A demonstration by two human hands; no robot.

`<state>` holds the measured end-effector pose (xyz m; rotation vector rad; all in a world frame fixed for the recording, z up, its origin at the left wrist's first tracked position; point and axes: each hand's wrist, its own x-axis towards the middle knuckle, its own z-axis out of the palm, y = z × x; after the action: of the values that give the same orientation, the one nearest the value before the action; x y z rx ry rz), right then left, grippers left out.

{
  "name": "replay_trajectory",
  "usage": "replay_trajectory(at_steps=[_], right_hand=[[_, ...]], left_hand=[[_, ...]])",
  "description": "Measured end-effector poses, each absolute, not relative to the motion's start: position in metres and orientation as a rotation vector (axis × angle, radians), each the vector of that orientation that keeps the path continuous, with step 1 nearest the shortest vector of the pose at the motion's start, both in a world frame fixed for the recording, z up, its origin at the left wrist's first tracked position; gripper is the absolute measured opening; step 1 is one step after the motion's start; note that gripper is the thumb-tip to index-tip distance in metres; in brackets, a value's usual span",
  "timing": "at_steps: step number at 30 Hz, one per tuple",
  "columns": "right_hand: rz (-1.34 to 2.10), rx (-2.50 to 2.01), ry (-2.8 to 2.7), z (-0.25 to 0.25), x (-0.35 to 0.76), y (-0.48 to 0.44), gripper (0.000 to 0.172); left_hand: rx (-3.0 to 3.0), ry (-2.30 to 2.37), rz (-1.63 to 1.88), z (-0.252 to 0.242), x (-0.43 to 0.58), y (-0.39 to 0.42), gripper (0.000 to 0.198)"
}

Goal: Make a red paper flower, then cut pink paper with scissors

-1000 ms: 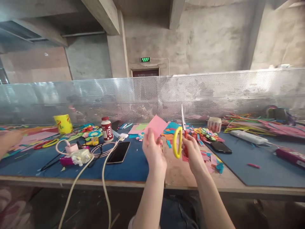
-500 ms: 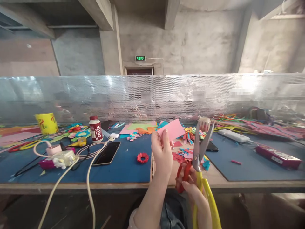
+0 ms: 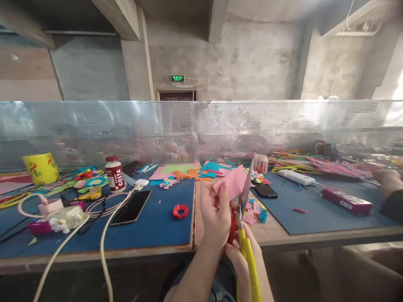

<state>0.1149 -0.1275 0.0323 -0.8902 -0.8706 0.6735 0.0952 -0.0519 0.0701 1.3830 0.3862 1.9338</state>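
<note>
Between the thumb and fingers of my left hand [image 3: 217,209] is a piece of pink paper [image 3: 231,182], held up above the table. My right hand [image 3: 242,256] grips a pair of scissors [image 3: 247,256] with yellow and red handles, blades pointing up. The blades stand right at the paper's right edge; whether they have cut into it I cannot tell. Part of the red handle is hidden behind my left hand. Beyond my hands lie colourful paper scraps [image 3: 252,212], and to the left a red paper ring [image 3: 180,211] rests on the blue mat.
A phone [image 3: 132,207], a Costa bottle [image 3: 115,174], cables and a power strip [image 3: 40,226] occupy the left side. On the right are another phone [image 3: 266,191], a white power strip [image 3: 296,177], a purple box [image 3: 346,201] and another person's hand [image 3: 388,182]. A perforated metal screen [image 3: 141,130] stands behind.
The scissors have moved left and up against the pink paper, their blades closer together. My view has turned slightly right, and another person's hand has come into sight at the right edge.
</note>
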Motion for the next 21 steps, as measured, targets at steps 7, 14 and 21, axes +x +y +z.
replay_trajectory(at_steps=[7, 14, 21], right_hand=[[0.651, -0.860, -0.863, 0.032, 0.114, -0.124, 0.027], [0.660, -0.999, -0.898, 0.026, 0.116, -0.122, 0.018], [0.576, -1.103, -0.988, 0.006, 0.121, -0.114, 0.016]], left_hand=[[1.405, 0.410, 1.923, 0.066, 0.093, -0.052, 0.014], [1.337, 0.420, 1.819, 0.070, 0.091, -0.056, 0.017], [1.282, 0.394, 1.751, 0.080, 0.086, -0.059, 0.016]])
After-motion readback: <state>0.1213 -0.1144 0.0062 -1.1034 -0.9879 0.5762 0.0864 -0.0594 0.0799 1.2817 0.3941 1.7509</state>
